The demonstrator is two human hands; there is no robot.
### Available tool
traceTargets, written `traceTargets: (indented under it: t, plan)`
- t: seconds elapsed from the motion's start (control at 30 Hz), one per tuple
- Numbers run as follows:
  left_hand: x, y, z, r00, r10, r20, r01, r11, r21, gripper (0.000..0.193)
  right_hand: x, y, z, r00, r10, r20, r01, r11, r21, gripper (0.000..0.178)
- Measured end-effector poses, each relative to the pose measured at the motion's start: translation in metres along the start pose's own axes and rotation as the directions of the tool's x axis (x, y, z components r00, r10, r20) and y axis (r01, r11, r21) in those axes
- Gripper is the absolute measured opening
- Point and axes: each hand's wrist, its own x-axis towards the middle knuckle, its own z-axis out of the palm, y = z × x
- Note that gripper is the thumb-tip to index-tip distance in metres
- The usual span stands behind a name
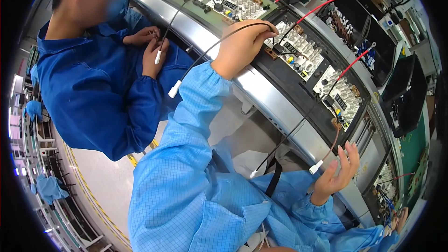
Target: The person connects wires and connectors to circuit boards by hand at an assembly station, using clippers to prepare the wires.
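Observation:
My left hand (245, 44) reaches over the line's metal rail, fingers pinched around one end of a black cable (212, 48). The cable arches back over that hand, and its white plug (174, 89) hangs beside my sleeve. Just beyond the fingertips lies a white circuit board (298, 56) with clear parts and a small digit display, set in a dark carrier. My right hand (337, 172) is held with fingers apart and nothing in it. Close to it, a brown wire (335, 142) runs from a second board (338, 98) to a white plug (316, 167).
A co-worker in dark blue (98, 93) sits at left, hands near another white-plugged cable. Red wires (322, 9) rise over the boards. Black bins (403, 93) of wires stand along the far side. Another person's hand (400, 220) shows at lower right. The metal rail (266, 95) edges the line.

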Motion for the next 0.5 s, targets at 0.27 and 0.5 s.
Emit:
traceTargets:
  t: [0.27, 0.5]
  plan:
    - [-0.004, -0.001, 0.005, 0.998, -0.044, 0.042, 0.044, 0.999, 0.013, 0.01, -0.003, 0.001, 0.006, 0.999, 0.031, -0.022, -0.031, 0.999, 0.013, 0.027]
    - [-0.011, -0.032, -0.005, 0.984, -0.149, 0.1, 0.137, 0.983, 0.119, 0.013, -0.001, -0.007, 0.029, 1.0, -0.009, -0.024, 0.011, 0.996, 0.091, 0.023]
